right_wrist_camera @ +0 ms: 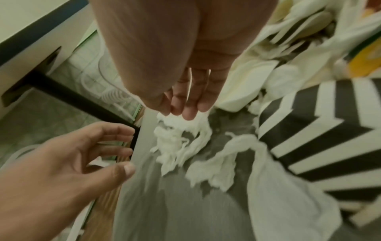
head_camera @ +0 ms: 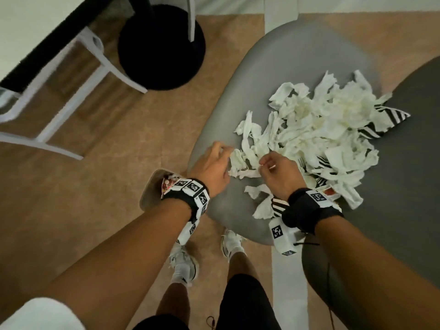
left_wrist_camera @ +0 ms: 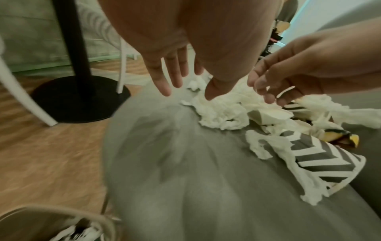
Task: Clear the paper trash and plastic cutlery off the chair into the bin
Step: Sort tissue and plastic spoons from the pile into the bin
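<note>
Paper scraps (head_camera: 307, 129) heap on one grey chair (head_camera: 240, 91); two hands (head_camera: 213, 167) above

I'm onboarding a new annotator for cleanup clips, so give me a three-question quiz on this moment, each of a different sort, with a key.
1. True or false: the torn paper pile lies on the grey chair seat.
2. Multiple choice: where is the bin? A) on the chair; B) on the floor beside the chair, under the left wrist; C) on the black round base.
3. Fill in: the left hand has its fingers ____ at the near edge of the pile.

Key: 1 true. 2 B. 3 straight; in the left wrist view they spread over the scraps. The right hand reaches into the pile, its fingertips on scraps; whether it grips any I cannot tell.
</note>
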Tool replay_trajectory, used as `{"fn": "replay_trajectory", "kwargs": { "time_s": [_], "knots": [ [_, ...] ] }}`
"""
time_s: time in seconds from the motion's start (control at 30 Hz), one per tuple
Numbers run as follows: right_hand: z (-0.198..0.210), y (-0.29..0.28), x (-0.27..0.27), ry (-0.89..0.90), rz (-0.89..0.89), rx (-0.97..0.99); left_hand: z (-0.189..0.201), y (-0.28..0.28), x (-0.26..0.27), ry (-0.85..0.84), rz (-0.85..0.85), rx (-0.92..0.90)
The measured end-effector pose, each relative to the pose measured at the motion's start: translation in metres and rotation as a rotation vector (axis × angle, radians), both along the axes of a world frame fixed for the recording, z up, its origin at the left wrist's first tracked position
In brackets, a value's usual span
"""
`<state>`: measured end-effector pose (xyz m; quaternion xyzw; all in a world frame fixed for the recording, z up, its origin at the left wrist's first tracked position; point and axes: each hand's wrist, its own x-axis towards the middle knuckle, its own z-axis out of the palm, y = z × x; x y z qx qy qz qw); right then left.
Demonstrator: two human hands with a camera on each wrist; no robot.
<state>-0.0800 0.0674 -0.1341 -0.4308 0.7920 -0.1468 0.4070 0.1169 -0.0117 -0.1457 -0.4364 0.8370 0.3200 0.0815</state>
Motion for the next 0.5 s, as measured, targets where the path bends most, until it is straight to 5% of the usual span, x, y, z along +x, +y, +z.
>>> {"fn": "replay_trajectory", "kwargs": {
  "time_s": [0.3,0.5],
  "knots": [
    [-0.006,0.004,-0.064,0.063,-0.076,-0.09,-0.019,0.002,-0.078,-0.223,-0.248,0.024],
    [-0.011,-0.008,-0.084,0.372,0.069,-0.188,-0.02,-0.014,-0.084,-0.225,-0.286,0.09]
  ]
}}
